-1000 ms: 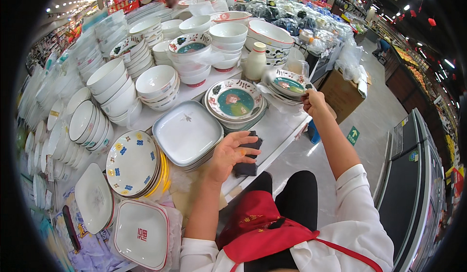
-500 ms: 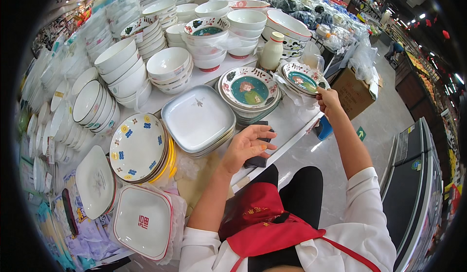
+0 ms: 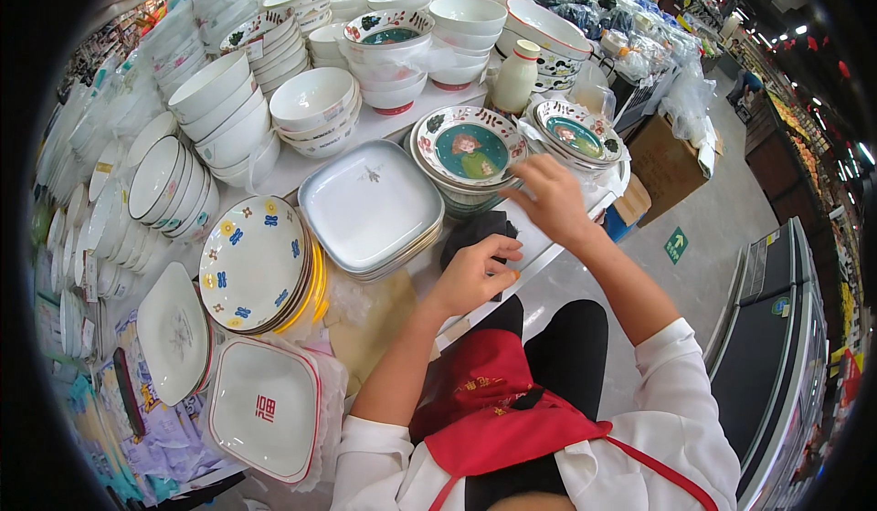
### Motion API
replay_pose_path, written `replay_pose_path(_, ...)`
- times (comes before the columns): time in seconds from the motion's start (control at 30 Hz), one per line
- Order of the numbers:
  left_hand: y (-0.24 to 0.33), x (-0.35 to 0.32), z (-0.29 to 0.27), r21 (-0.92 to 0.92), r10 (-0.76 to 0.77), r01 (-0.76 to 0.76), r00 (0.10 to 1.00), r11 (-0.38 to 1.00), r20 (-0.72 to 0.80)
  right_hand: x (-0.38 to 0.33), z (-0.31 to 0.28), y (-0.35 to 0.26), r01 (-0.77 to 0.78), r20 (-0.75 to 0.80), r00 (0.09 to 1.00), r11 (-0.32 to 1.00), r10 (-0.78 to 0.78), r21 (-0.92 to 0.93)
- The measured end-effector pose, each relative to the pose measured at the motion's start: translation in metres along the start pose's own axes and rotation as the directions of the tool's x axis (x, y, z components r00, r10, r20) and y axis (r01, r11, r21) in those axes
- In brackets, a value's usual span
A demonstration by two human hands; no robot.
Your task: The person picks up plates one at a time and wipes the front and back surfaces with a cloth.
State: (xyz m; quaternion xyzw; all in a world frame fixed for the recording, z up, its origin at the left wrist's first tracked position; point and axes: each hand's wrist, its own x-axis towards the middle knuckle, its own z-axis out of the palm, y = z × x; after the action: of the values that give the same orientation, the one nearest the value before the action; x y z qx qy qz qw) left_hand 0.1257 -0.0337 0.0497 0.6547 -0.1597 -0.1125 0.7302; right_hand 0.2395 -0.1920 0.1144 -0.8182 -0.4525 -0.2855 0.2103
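Note:
My left hand (image 3: 475,275) rests low over the table's front edge, fingers loosely bent and thumb apart, with nothing seen in it. Just beyond it lies a crumpled black cloth (image 3: 470,230); whether the fingertips touch it is hard to tell. My right hand (image 3: 553,199) hangs at the right side of a stack of round plates (image 3: 468,153), whose top plate has a green centre with a painted figure. Its fingers are apart, slightly blurred, close to the rim. A stack of smaller matching plates (image 3: 575,135) stands farther right, on white wrapping.
A cream bottle (image 3: 516,80) stands behind the plates. Square plates (image 3: 370,205), flower-patterned round plates (image 3: 254,260) and red-rimmed plates (image 3: 260,410) are stacked to the left. Bowls (image 3: 315,100) crowd the back. A cardboard box (image 3: 676,168) stands on the floor at right.
My right hand has let go of the smaller plates' rim and moved left to the larger stack. The small stack sits flatter. My left hand has lowered slightly, and the black cloth looks more bunched.

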Motion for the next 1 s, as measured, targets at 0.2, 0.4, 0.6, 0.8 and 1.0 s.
replay_pose_path(0.2,0.004,0.001,-0.002,0.008,0.009,-0.008,0.996,1.000,-0.087,-0.004,0.034,0.014,-0.150,0.186,0.971,0.989,0.148,0.000)
replay_pose_path(0.4,0.002,0.004,0.003,0.003,0.034,-0.034,0.995,0.999,-0.091,0.021,0.027,0.019,-0.122,0.380,0.920,0.992,0.098,0.041)
replay_pose_path(0.6,0.001,0.004,0.002,0.001,0.045,-0.045,0.991,0.999,-0.124,0.035,0.025,0.007,-0.124,0.444,0.896,0.964,0.007,0.235)
replay_pose_path(0.8,0.002,0.006,0.002,-0.074,0.012,-0.026,0.981,0.997,-0.195,0.020,0.034,0.008,-0.102,0.263,0.964,0.963,0.034,0.249)
replay_pose_path(1.0,0.000,0.005,-0.001,-0.215,-0.027,-0.033,0.963,0.976,-0.269,0.018,0.038,-0.006,0.254,0.219,0.945,0.967,-0.245,-0.015)
